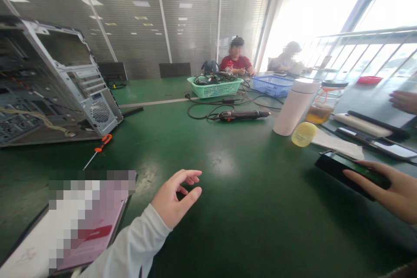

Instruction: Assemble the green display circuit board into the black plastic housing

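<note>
My left hand (177, 197) is over the green table (228, 226) near the middle, its fingers apart and nothing between them. To its left lies a pink and white booklet (104, 230), partly pixelated. At the right edge my right hand (387, 186) grips a dark, flat, phone-like object (339, 171) along its side, thumb on the near side. The object is tilted, with a dark shadow on the table below it. A yellow round-topped item (304, 134) and a white sheet (339, 143) lie beyond that hand.
An open computer case (71, 82) stands at left, an orange screwdriver (103, 143) before it. Farther back are a corded electric screwdriver (244, 115), green basket (216, 89), blue basket (273, 86), pink bottle (295, 108) and jar (322, 106). Two people sit behind; another hand (404, 100) is at right.
</note>
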A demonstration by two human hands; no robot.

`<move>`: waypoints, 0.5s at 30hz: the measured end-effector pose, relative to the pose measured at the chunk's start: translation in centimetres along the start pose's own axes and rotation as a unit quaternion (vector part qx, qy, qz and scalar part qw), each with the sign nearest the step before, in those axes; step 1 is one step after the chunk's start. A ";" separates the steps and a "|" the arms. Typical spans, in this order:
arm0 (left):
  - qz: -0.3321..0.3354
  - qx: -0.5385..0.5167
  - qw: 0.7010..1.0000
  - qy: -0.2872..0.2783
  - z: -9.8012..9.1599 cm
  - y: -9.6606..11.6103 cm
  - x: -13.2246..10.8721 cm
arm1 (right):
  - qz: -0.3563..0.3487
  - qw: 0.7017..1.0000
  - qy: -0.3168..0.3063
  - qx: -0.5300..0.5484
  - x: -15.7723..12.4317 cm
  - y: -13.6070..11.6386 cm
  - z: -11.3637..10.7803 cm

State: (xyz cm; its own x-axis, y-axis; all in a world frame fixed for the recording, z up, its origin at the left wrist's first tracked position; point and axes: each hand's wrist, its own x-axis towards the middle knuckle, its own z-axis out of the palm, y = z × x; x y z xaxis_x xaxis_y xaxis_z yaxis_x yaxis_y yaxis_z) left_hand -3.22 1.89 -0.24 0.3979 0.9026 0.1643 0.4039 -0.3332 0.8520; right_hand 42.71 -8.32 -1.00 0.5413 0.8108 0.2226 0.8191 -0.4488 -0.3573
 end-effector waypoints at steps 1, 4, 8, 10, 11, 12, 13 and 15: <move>-0.002 -0.002 1.000 0.000 0.0 0.0 0.0 | -0.004 1.000 -0.025 0.018 -0.5 -2.1 -0.1; -0.008 -0.010 1.000 -0.009 0.1 0.0 -0.1 | -0.088 0.990 -0.064 0.088 -2.0 -8.4 0.3; 0.006 -0.052 0.998 -0.016 0.3 -0.2 -0.6 | -0.270 0.950 -0.055 0.149 -4.4 -16.0 1.9; 0.015 -0.074 0.997 -0.005 0.5 0.0 -0.8 | -0.353 0.921 -0.051 0.154 -5.8 -19.5 2.7; 0.019 -0.081 0.996 0.007 0.5 0.1 -0.9 | -0.390 0.906 -0.048 0.159 -6.5 -21.1 3.0; 0.022 -0.085 0.996 0.018 0.4 0.3 -1.0 | -0.418 0.892 -0.053 0.163 -7.1 -22.6 3.3; 0.028 -0.083 0.996 0.022 0.3 0.5 -1.0 | -0.442 0.879 -0.062 0.167 -7.7 -24.0 3.6; 0.048 -0.057 0.997 0.014 0.0 0.8 -0.8 | -0.470 0.861 -0.090 0.175 -8.4 -26.1 4.2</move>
State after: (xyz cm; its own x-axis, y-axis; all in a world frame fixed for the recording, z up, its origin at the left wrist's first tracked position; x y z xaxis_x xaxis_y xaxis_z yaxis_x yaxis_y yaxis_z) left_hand -3.21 0.92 0.29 0.4059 0.8758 0.2611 0.2678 -0.3871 0.8823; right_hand 16.00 -1.84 2.68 -0.3924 0.8136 0.4292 0.7548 0.5514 -0.3553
